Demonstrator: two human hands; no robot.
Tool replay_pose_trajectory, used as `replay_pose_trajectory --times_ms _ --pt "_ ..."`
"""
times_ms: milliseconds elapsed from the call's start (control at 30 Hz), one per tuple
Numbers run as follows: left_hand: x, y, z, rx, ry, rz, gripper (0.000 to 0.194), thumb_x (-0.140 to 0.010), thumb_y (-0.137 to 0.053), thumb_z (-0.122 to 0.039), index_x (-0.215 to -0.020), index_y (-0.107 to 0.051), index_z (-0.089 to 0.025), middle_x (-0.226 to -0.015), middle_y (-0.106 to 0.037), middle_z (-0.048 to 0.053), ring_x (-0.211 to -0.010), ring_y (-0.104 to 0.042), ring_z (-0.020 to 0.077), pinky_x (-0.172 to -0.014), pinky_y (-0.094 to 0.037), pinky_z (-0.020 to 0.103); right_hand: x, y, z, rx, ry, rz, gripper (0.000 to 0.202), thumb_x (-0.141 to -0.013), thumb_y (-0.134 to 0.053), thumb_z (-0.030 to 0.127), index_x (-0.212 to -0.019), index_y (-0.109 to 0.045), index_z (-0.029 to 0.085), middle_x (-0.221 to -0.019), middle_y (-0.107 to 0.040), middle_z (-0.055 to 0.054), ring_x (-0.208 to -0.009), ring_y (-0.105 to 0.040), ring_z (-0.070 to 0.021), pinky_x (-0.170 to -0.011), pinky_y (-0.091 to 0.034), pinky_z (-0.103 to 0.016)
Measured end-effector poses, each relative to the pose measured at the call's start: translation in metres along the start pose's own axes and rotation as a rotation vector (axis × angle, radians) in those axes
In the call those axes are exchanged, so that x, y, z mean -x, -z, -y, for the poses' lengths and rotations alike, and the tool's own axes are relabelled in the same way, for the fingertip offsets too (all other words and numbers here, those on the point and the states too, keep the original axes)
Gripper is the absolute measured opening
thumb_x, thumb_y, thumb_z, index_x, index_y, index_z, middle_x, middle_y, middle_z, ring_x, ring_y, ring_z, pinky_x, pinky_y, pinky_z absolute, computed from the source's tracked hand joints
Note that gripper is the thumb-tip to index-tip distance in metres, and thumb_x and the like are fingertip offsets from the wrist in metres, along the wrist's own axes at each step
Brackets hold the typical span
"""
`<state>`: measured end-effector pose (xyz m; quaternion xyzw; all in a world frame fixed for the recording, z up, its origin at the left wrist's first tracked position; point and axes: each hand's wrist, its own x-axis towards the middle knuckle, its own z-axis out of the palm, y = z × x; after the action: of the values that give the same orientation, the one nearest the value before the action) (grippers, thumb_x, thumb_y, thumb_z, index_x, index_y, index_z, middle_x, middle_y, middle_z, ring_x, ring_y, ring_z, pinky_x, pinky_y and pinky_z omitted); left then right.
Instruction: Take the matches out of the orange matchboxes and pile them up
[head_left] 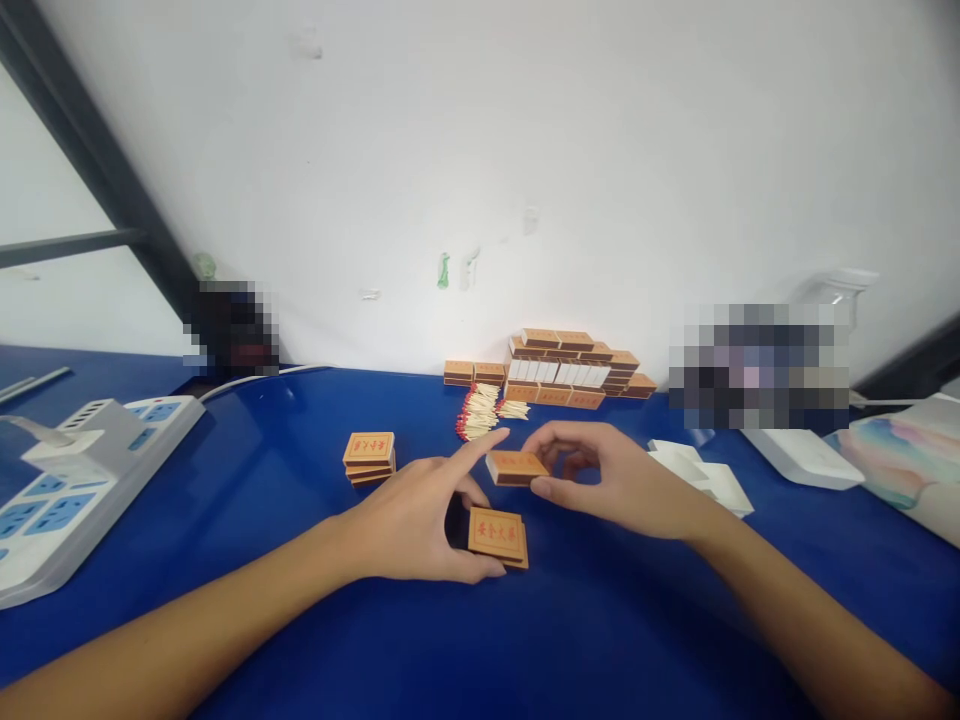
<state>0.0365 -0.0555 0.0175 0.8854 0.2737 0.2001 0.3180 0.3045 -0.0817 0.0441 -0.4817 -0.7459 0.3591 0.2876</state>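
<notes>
Blue covers the tabletop (600, 640), and at its left lies one white power strip (150, 455). Next stands one short stack of matchboxes (370, 448), probably three by the edges that show. Beside it the left hand (409, 515) has thumb and fingers closed about a low pile (496, 533) of at least two more boxes, its index finger stretched out. Beyond are two heaps of matches, the bigger heap (480, 410) and, just right of it, the smaller heap (514, 410) (too many sticks to count). Behind them, two small boxes (459, 372) sit side by side, left of one stepped block of boxes (559, 373) with a row of white faces, hard to number. Near the pile, the right hand (615, 470) pinches one matchbox (516, 465) between thumb and fingers. That box should be very light, fairly stiff, dry rather than slippery, yet easily crushed, so a gentle hold on opposite edges seems best. Farther right lie one white tray-like piece (731, 490), one white bar (806, 462) and one pastel-patterned item (904, 450)
</notes>
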Motion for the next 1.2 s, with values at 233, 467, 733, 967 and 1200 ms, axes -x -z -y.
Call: replay_pose_trajectory --times_ms 233,467,733,967,1200 --pt "0.003 -0.005 -0.004 -0.079 -0.097 0.022 0.119 -0.075 -0.089 -0.037 -0.167 -0.013 -0.039 -0.098 -0.080 -0.003 -0.093 -0.075 0.0261 -0.088 -0.056 0.040 -0.005 -0.002 -0.011 0.020 -0.007 -0.190 0.031 -0.088 -0.076 0.045 -0.104 -0.069 0.021 -0.090 -0.072 -0.003 -0.079 -0.066 -0.0177 -0.068 -0.054 -0.032" --pt "0.005 -0.011 -0.010 -0.153 -0.253 -0.307 0.098 -0.081 -0.083 -0.056 -0.160 -0.031 -0.029 -0.119 -0.073 0.007 -0.110 -0.069 0.0292 -0.103 -0.051 0.048 -0.005 -0.010 -0.011 0.028 -0.013 -0.104 0.030 -0.088 -0.075 0.045 -0.104 -0.069 0.020 -0.085 -0.070 -0.002 -0.076 -0.065 -0.0172 -0.068 -0.054 -0.032" --pt "-0.009 -0.010 0.008 -0.198 -0.154 -0.423 0.033 -0.093 -0.075 -0.035 -0.122 -0.067 -0.022 -0.112 -0.075 0.007 -0.108 -0.066 0.0253 -0.095 -0.056 0.043 -0.005 -0.032 -0.010 -0.007 0.024 -0.060 0.031 -0.091 -0.073 0.044 -0.114 -0.070 0.024 -0.095 -0.072 -0.004 -0.079 -0.065 -0.0168 -0.063 -0.053 -0.029" --pt "-0.010 -0.010 0.013 -0.131 -0.063 -0.425 0.037 -0.085 -0.081 -0.032 -0.119 -0.072 -0.022 -0.113 -0.077 0.006 -0.104 -0.069 0.0244 -0.093 -0.058 0.042 -0.005 -0.031 -0.012 -0.053 0.000 -0.069 0.037 -0.092 -0.073 0.046 -0.121 -0.069 0.024 -0.096 -0.072 -0.004 -0.081 -0.065 -0.0173 -0.063 -0.052 -0.029" --pt "-0.011 -0.011 0.012 -0.077 -0.048 -0.433 0.035 -0.086 -0.081 -0.032 -0.119 -0.073 -0.022 -0.111 -0.077 0.006 -0.103 -0.071 0.0244 -0.093 -0.057 0.042 -0.006 -0.030 -0.014 -0.139 0.016 -0.136 0.046 -0.090 -0.074 0.045 -0.128 -0.059 0.025 -0.099 -0.069 -0.004 -0.082 -0.066 -0.0180 -0.064 -0.055 -0.031"
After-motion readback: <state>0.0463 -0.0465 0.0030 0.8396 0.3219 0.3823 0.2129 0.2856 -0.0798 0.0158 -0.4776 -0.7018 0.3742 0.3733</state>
